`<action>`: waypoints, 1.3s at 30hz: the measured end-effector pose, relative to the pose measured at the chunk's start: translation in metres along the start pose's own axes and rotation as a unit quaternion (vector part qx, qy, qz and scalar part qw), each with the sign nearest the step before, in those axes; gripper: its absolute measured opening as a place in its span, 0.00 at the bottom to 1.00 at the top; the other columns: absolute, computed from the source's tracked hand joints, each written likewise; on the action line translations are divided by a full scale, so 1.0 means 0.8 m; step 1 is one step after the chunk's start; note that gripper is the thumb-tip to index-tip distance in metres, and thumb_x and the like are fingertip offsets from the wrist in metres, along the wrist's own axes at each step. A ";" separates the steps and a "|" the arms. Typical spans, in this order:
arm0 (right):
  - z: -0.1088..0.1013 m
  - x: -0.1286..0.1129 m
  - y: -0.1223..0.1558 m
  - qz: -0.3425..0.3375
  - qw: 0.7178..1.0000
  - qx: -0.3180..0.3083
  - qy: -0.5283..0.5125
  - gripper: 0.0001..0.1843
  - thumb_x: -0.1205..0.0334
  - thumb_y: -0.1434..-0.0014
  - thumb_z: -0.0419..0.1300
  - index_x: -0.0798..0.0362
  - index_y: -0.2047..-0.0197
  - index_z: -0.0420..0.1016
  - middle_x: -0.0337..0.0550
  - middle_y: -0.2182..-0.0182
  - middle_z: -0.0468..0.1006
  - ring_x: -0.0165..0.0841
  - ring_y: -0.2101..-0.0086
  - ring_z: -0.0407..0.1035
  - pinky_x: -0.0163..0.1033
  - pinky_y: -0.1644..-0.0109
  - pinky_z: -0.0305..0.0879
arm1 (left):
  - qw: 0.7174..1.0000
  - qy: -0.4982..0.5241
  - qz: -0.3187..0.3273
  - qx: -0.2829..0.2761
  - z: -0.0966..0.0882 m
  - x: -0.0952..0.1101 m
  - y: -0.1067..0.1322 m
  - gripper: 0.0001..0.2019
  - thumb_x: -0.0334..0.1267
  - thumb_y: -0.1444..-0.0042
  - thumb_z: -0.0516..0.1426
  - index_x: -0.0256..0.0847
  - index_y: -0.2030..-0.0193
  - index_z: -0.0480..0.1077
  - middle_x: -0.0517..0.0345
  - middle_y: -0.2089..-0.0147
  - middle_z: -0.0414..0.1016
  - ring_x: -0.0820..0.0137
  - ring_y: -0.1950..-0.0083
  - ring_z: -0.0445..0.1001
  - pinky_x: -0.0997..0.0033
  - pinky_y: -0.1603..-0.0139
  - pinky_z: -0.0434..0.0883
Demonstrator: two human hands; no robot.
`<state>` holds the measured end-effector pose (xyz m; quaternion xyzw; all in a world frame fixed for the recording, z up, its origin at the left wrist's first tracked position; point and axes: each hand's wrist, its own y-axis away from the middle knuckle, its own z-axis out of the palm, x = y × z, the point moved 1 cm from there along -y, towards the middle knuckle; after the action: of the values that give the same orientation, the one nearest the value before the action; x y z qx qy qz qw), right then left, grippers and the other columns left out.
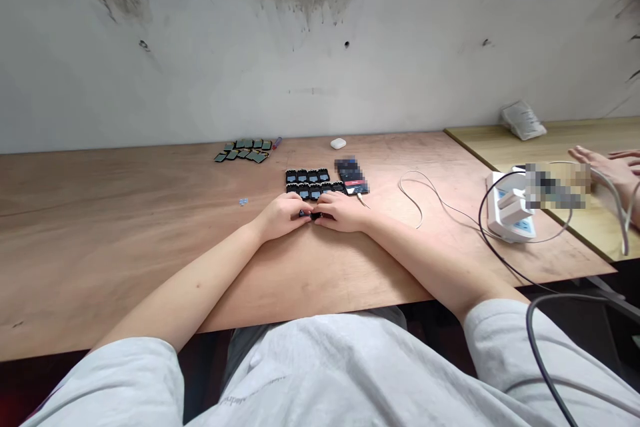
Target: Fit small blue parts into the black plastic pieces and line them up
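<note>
1. Pale plaster wall, stained grey and with black peeling patches at the top, stands behind a plywood table (125, 227) with a smooth reddish grain.
2. A second, lighter table (565, 137) joins it at the right and carries a white angular device (523, 120).
3. At the far edge lie flat green pieces (246, 150) in loose rows, a red-tipped pen (277, 142) just beside them, and a rounded white case (339, 143).
4. A thin white cable (425, 203) curls over the wood. A black cable (500, 260) loops around a white power strip (510, 213) with plugs in it.
5. Another person's hand (610, 167) rests flat on the lighter table, well apart from the work.
6. Square black parts (313, 183) with grey centres sit in two tidy rows, touching each other, next to a dark stack (353, 177) (its top is blurred).
7. The left hand (283, 213) and the right hand (343, 210) meet just in front of these rows, fingers curled, and both pinch a small black part (314, 215) between the fingertips.
8. This part is mostly hidden by the fingers; only a dark sliver shows, low on the table.
</note>
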<state>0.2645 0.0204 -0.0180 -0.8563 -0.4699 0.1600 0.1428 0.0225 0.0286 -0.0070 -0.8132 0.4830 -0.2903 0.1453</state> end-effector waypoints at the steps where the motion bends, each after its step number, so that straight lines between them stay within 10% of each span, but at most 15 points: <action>1: 0.000 0.001 0.000 -0.001 1.000 0.003 -0.004 0.16 0.52 0.28 0.60 0.51 0.46 0.81 0.51 0.55 0.77 0.41 0.56 0.70 0.47 0.49 0.66 | 1.000 0.002 0.008 0.006 -0.001 -0.001 0.001 0.07 0.40 0.33 0.61 0.43 0.53 0.79 0.54 0.60 0.82 0.64 0.55 0.77 0.62 0.53 0.77; 39: -0.004 0.005 -0.002 0.002 0.999 0.009 -0.041 0.09 0.58 0.32 0.63 0.53 0.53 0.78 0.49 0.59 0.79 0.41 0.58 0.72 0.46 0.50 0.67 | 0.999 0.000 0.023 -0.044 -0.003 -0.011 0.001 0.08 0.37 0.37 0.62 0.48 0.55 0.83 0.51 0.47 0.82 0.61 0.48 0.77 0.55 0.42 0.75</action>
<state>0.2665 0.0242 -0.0151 -0.8486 -0.4719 0.1998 0.1311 0.0175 0.0361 -0.0084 -0.8076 0.5135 -0.2657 0.1162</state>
